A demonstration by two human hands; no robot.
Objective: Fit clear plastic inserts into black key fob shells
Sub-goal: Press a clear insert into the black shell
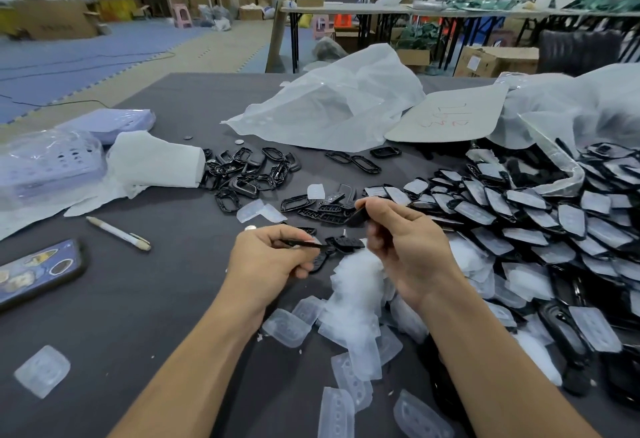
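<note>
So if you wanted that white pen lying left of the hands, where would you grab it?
Probably mid-barrel, coming straight down from above. The pen lies flat and slanted on the dark cloth, with bare cloth along both long sides, so a finger and thumb can pinch across its narrow width. Held near one end, it would likely swing.

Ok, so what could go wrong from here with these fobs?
The left hand pinches a black shell beside the clear inserts; dropped, it could get lost among them. The right hand holds a second shell; its forearm lies close to the finished pile and could scatter it.
</note>
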